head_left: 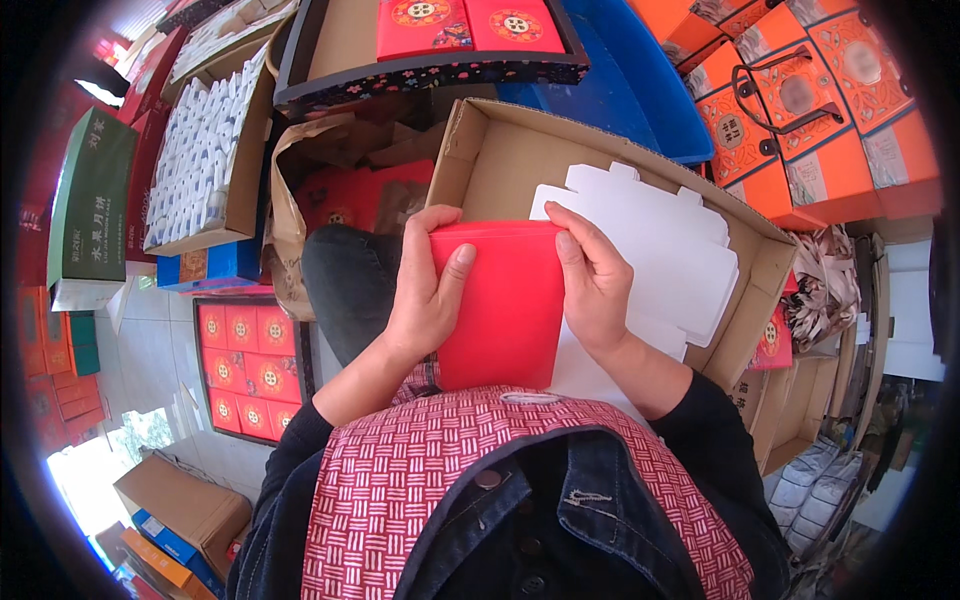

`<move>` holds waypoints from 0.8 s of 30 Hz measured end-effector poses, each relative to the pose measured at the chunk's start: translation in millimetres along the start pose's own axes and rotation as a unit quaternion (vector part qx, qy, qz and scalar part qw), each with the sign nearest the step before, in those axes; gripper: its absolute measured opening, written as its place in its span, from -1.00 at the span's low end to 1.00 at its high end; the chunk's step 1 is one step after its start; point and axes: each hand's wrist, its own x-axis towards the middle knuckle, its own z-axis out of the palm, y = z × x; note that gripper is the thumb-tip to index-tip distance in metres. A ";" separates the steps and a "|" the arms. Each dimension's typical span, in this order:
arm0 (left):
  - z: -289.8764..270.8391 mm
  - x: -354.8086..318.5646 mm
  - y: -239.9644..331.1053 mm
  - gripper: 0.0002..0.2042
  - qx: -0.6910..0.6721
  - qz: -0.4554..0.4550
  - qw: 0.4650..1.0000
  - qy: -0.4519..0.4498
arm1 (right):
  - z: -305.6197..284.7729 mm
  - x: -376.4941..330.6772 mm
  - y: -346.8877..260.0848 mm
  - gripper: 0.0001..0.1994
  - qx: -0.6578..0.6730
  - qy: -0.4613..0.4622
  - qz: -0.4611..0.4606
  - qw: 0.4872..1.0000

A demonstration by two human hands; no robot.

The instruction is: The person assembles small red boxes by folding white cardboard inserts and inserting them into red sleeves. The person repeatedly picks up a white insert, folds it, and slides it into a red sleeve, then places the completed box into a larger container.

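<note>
One shallow cardboard tray (510, 150) just beyond the fingers; flat white carton pieces (650, 240) in its right part. Dark-edged tray (304, 350), well left of the fingers, with rows of red boxes (268, 375). Plain red box (500, 320) between both hands. Left hand (425, 290): thumb on face, fingers bent round left edge, gripping. Right hand (600, 280): thumb and index close together, pinching upper right corner.
</note>
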 end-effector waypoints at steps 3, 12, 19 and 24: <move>-0.5 -1.1 -1.6 -0.64 0.011 0.046 0.999 -0.019 | -7.9 -0.8 2.2 -0.84 0.009 -0.039 -0.037 0.998; -4.4 5.0 -7.4 -0.55 -0.091 0.010 0.994 -0.051 | 1.6 -3.7 5.6 -0.89 0.094 -0.056 -0.032 0.994; -5.1 0.1 -20.2 -0.79 -0.156 -0.005 0.987 -0.031 | -8.3 0.1 6.8 -0.82 0.083 -0.132 -0.039 0.987; -13.7 20.0 -28.0 -0.89 -0.288 -0.172 0.941 0.046 | -33.4 50.0 17.4 -0.54 -0.199 -0.250 -0.318 0.893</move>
